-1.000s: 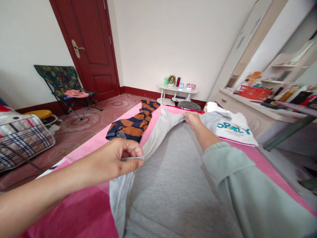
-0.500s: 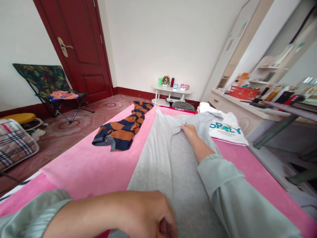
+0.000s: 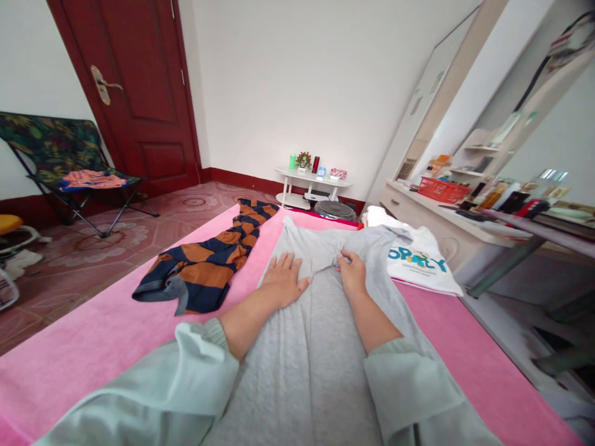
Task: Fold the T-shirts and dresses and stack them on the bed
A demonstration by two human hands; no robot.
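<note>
gray garment [image 3: 330, 353] lay spread lengthwise on the pink cover [image 3: 102, 353], between an orange-and-navy checked garment [image 3: 207, 257] on the left and a white lettered shirt [image 3: 421, 260] on the right, its far right part overlapping the shirt. left hand [image 3: 284, 282] rested palm-down on the gray cloth, fingers extended and slightly apart; right hand [image 3: 352, 272], near it, had thumb and fingers together, clamped on a small gathered fold of the same garment. patterned folding chair [image 3: 53, 145] with pink-and-blue cloth [image 3: 93, 179] on its seat stood near the dark red door [image 3: 134, 105] at far left.
</note>
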